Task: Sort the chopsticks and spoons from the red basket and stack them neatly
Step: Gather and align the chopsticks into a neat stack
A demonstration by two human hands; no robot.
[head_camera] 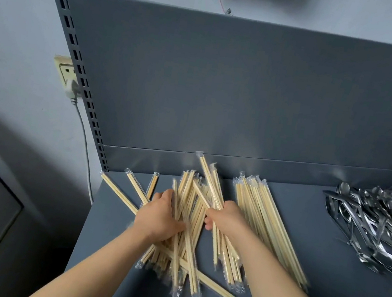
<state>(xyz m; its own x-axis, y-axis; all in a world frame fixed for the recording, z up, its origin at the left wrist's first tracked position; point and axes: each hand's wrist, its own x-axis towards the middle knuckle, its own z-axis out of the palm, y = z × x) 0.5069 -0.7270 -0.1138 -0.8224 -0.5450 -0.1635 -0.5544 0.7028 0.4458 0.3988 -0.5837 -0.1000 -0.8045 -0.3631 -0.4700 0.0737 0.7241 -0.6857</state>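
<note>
Several pairs of wooden chopsticks in clear plastic sleeves lie in a loose crossed heap (192, 214) on the grey shelf (304, 230). My left hand (161, 217) grips the heap from its left side. My right hand (228, 216) grips it from the right, thumb curled under a few sticks. A straighter row of wrapped chopsticks (267, 225) lies just right of my right hand. A pile of shiny metal spoons (376, 226) sits at the shelf's far right. The red basket is out of view.
A few stray wrapped chopsticks (132, 189) lie at the shelf's left end. The grey back panel (224, 89) rises behind the shelf, with a slotted upright (80, 65) at its left. A wall socket with a plug and cable (70, 81) is further left.
</note>
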